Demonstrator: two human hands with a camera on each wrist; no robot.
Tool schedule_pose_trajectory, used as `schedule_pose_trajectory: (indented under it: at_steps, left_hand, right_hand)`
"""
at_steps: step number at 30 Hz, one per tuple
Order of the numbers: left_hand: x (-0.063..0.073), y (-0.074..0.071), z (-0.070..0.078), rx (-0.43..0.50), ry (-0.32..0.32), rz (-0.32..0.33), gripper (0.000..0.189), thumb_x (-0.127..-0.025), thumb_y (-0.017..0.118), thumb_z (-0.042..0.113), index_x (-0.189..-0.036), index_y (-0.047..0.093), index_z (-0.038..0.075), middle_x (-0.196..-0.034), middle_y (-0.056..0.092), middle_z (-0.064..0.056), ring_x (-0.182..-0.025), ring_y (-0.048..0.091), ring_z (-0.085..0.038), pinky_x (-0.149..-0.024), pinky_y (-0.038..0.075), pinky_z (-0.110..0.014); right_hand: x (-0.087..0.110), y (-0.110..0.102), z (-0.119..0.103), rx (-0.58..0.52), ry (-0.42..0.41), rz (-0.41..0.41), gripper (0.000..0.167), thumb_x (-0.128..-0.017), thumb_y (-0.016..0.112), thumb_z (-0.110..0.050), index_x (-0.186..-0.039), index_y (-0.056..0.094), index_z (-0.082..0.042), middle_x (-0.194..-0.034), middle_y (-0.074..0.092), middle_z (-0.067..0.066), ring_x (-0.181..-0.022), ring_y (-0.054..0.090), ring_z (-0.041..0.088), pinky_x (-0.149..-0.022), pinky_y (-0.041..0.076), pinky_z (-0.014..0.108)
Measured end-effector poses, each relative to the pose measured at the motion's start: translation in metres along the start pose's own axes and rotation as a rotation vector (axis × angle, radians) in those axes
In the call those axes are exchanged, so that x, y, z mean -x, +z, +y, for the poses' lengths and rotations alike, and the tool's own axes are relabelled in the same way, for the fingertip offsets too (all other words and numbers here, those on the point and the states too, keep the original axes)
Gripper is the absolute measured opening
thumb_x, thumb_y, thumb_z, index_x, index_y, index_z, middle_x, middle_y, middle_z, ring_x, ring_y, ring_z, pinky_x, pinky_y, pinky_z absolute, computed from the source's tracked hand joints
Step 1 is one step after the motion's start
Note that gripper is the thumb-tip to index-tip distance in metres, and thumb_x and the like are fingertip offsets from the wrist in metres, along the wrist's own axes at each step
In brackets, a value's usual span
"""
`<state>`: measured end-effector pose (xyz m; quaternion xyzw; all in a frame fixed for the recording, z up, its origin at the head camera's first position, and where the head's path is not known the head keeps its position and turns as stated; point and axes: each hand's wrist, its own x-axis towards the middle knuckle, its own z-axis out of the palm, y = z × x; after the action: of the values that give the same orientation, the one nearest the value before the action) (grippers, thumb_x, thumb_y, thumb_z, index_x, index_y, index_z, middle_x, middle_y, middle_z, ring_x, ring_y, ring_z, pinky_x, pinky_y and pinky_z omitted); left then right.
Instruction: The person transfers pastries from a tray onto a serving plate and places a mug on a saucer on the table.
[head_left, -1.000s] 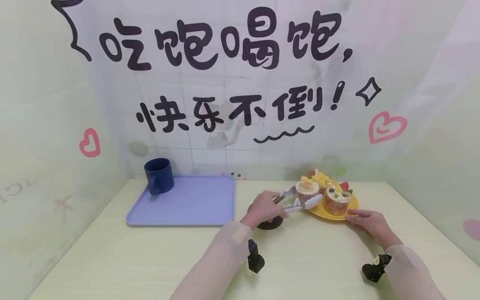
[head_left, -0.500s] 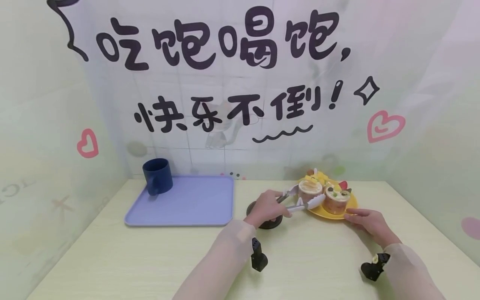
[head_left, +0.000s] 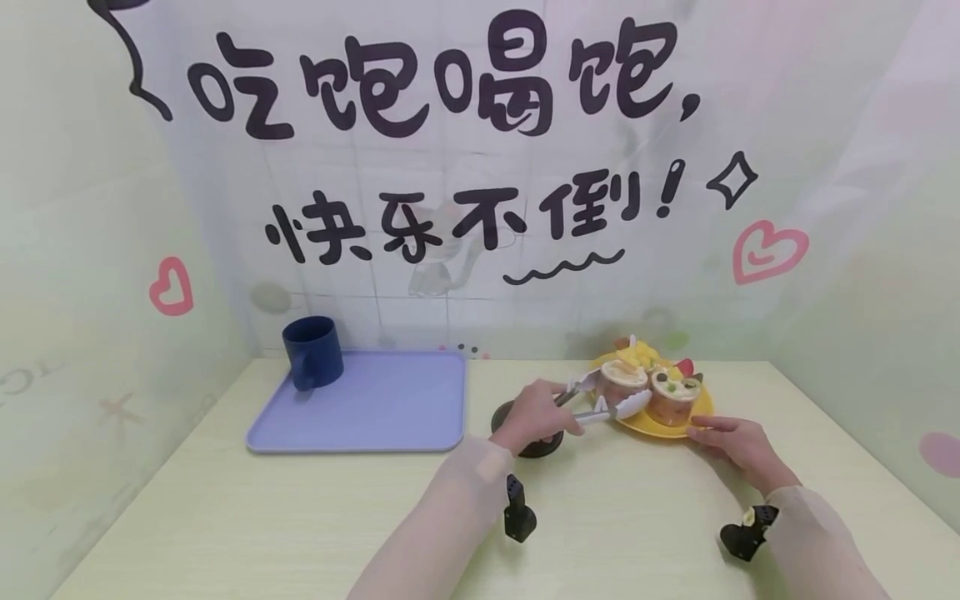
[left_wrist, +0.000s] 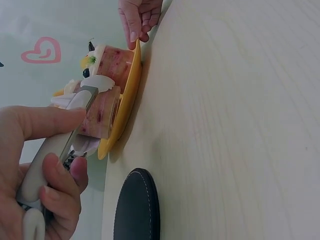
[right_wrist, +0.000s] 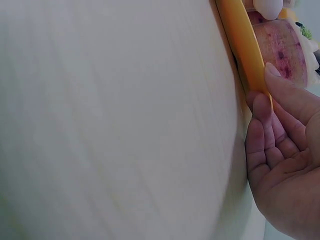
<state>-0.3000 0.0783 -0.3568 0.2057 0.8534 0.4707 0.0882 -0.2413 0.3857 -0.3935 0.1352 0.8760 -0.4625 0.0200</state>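
Observation:
My left hand [head_left: 534, 417] grips white-tipped metal tongs [left_wrist: 77, 107] whose jaws straddle a clear dessert cup [head_left: 621, 392] with cream on top. That cup sits at the left of a yellow plate [head_left: 652, 429], close against a second cup [head_left: 672, 406] topped with cream and fruit. Behind them lies more yellow diced fruit [head_left: 641, 353], partly hidden. On the plate's near right rim, my right hand [head_left: 742, 450] pinches the edge, thumb above and fingers beneath, as the right wrist view [right_wrist: 290, 145] shows.
A round black coaster [left_wrist: 135, 210] with pale stitching lies on the table under my left hand. At the left is a lavender tray [head_left: 397, 408] with a dark blue mug [head_left: 315, 350] on its back left corner. A printed curtain [head_left: 450, 167] stands behind the table.
The tongs and the left cup have shifted slightly to the right, nearer the second cup. My right hand keeps its hold on the plate rim. The head view has drifted a little.

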Motion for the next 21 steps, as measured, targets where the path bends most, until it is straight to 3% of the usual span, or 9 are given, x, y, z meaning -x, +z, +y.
schedule_pose_trajectory:
  at_steps: [14,21]
  left_hand:
    - [-0.005,0.012,-0.005,0.02,-0.024,0.001,0.044,-0.064,0.079,0.012,-0.106,0.065,0.007,-0.051,0.047,0.001,-0.037,0.04,-0.012,-0.035,0.031,-0.022]
    - [-0.004,0.014,-0.003,0.014,-0.035,0.002,0.054,-0.064,0.079,0.012,-0.114,0.063,0.006,-0.051,0.048,0.0,-0.037,0.039,-0.012,-0.035,0.03,-0.022]
  right_hand:
    - [0.002,0.001,-0.001,0.002,-0.009,0.002,0.064,-0.083,0.066,-0.038,-0.125,0.05,0.007,-0.125,0.048,0.028,-0.092,0.053,0.021,-0.08,0.047,0.03]
    - [0.003,0.002,-0.001,-0.009,-0.005,0.005,0.063,-0.083,0.066,-0.038,-0.125,0.05,0.007,-0.125,0.048,0.028,-0.093,0.053,0.022,-0.085,0.046,0.037]
